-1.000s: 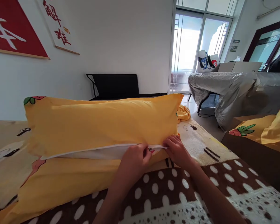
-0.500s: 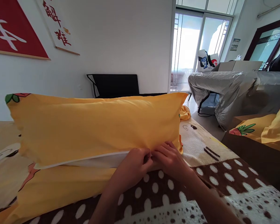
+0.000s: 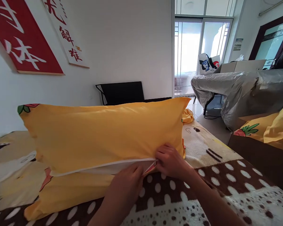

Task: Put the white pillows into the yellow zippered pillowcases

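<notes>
A long yellow pillowcase [image 3: 103, 135] with a white pillow [image 3: 103, 169] inside lies across the bed in front of me. Its lower seam gapes along a white zipper [image 3: 80, 172], showing the pillow. With curled fingers, my left hand [image 3: 128, 182] grips the lower edge of the opening. My right hand [image 3: 169, 160] pinches the seam at the right end of the gap, where the zipper's two sides meet; the slider itself is hidden by my fingers. A carrot-like print [image 3: 28, 108] marks the far left corner.
A patterned blanket [image 3: 217, 175] covers the bed. On the right, a brown box [image 3: 254, 157] holds more yellow fabric [image 3: 275, 125]. Crumpled yellow cloth [image 3: 188, 116] lies behind the pillow. Farther back are a black chair [image 3: 122, 93] and a plastic-covered table [image 3: 240, 91].
My left hand has moved down and left from the seam, pulling the lower edge away from the right hand. My right hand stays at the seam. The view has tilted up slightly.
</notes>
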